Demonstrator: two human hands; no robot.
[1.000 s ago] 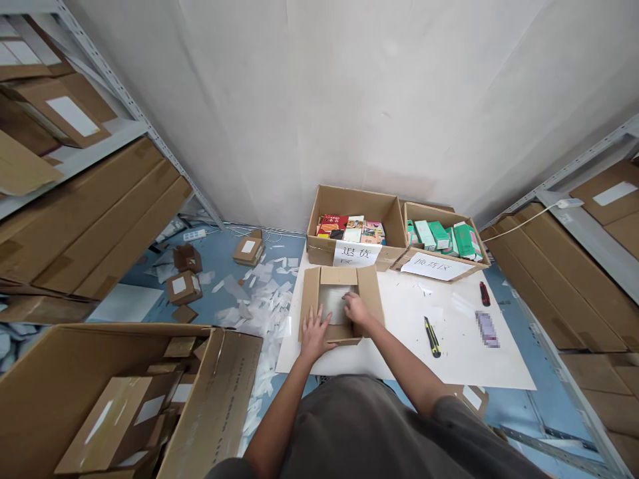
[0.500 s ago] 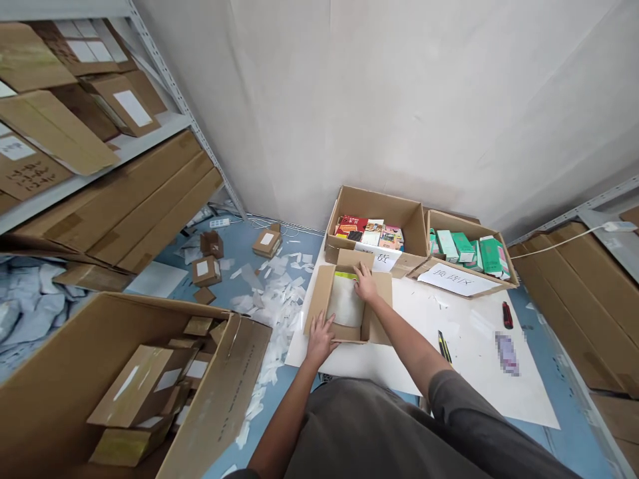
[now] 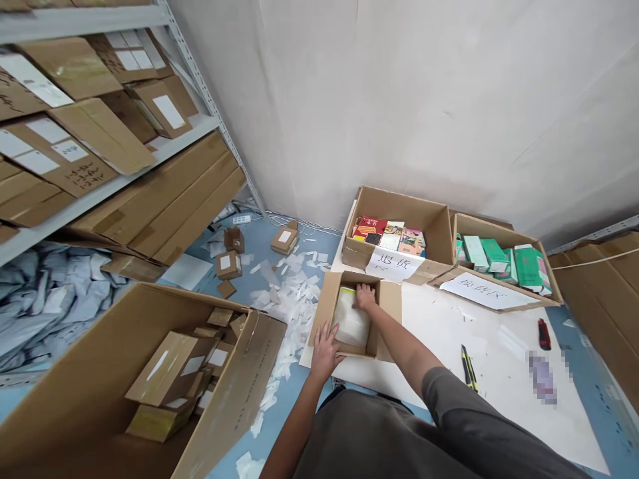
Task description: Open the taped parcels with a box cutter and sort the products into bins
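Observation:
An open cardboard box (image 3: 327,299) stands at the left end of the white table, its side flaps folded out. Inside lies a flat, pale rectangular packet (image 3: 349,322) with a yellow-green strip along its far edge. My left hand (image 3: 325,349) grips the box's near left corner, fingers over the rim and thumb at the near wall. My right hand (image 3: 366,298) reaches into the box, its fingers curled at the packet's far right corner; the fingertips are partly hidden.
Behind stand a carton (image 3: 434,233) of books and another carton (image 3: 552,303) of green boxes. A yellow-black utility knife (image 3: 468,368) and a red one (image 3: 544,334) lie on the table (image 3: 429,332). Left are a large carton (image 3: 259,372) of parcels, paper scraps (image 3: 294,299) and loaded shelves (image 3: 200,136).
My right hand has gone from the box's far rim down into the box, onto the packet. The far flap no longer stands up in view. The camera has turned left.

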